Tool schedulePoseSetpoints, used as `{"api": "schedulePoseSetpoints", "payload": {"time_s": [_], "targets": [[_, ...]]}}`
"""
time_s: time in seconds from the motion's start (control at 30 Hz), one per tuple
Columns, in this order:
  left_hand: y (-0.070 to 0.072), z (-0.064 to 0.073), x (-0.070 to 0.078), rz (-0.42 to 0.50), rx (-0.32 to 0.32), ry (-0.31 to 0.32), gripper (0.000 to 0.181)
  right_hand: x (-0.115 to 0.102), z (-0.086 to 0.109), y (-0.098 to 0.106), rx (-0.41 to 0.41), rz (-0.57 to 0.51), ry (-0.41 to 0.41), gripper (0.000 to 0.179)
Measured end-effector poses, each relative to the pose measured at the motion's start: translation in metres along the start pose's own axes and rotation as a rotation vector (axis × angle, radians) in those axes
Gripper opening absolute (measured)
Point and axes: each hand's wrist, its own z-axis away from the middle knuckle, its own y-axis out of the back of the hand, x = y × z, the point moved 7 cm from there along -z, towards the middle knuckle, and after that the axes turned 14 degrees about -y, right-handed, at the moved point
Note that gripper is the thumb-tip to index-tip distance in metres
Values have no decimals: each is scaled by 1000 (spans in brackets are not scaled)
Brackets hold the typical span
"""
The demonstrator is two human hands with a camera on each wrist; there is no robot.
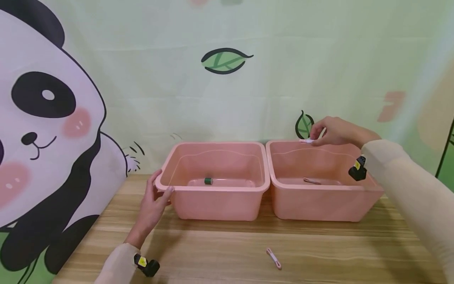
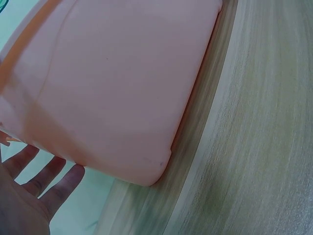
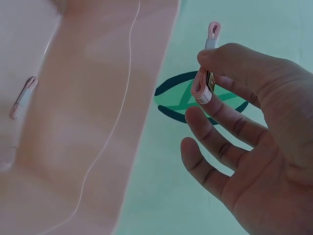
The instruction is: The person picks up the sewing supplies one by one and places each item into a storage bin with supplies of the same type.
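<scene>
My right hand is above the back rim of the right pink tub, pinching a folded pink tape measure between thumb and fingers. A white band wraps the tape, and a metal end shows. Another folded tape measure lies on the floor of that tub. My left hand grips the front left corner of the left pink tub, thumb at the rim and fingers along the outer side. A green spool of thread lies inside this tub.
On the wooden table, a third folded tape measure lies in front of the tubs. The two tubs stand side by side, their rims nearly touching. Behind them hangs a pale green cloth with a panda and leaves.
</scene>
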Motion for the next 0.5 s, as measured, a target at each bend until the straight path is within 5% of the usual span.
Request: {"api": "schedulePoseSetpoints", "payload": {"time_s": [0.5], "targets": [[0, 3, -1, -1, 5, -2, 75, 16, -6, -6, -12, -24, -51, 15]]}}
